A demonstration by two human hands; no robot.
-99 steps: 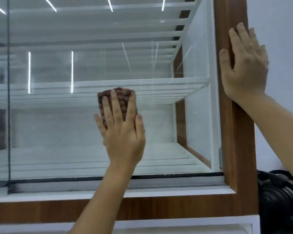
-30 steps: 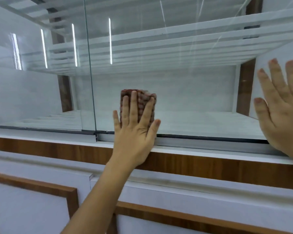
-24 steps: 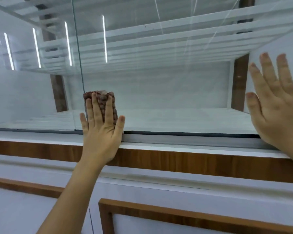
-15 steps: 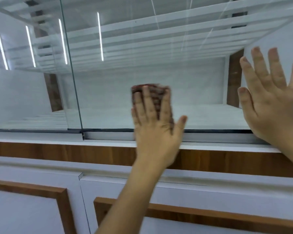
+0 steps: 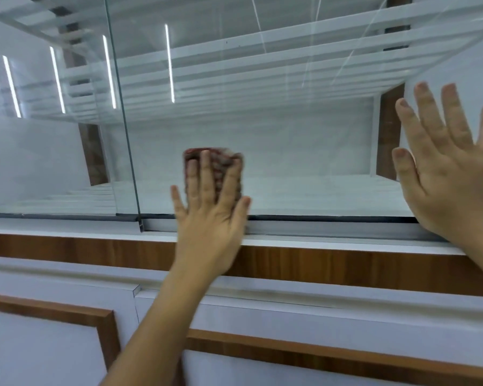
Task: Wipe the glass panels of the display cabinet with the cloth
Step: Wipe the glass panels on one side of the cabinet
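My left hand (image 5: 210, 215) lies flat against the front glass panel (image 5: 304, 140) of the display cabinet, pressing a folded brown knobbly cloth (image 5: 216, 162) to the glass near the panel's bottom edge. Only the cloth's top shows above my fingers. My right hand (image 5: 449, 168) rests flat with spread fingers on the same panel at its right side, holding nothing. A second glass panel (image 5: 53, 135) stands to the left, past a vertical glass edge (image 5: 123, 121).
Under the glass run a white sill (image 5: 332, 240) and a wood-grain strip (image 5: 346, 268). White lower doors with wooden trim (image 5: 39, 344) fill the bottom. White shelves (image 5: 262, 65) and reflected light strips show inside the cabinet.
My left hand has slid the cloth left and right along the bottom of the glass, now sitting a little left of half a second ago. My right hand stays pressed on the right.
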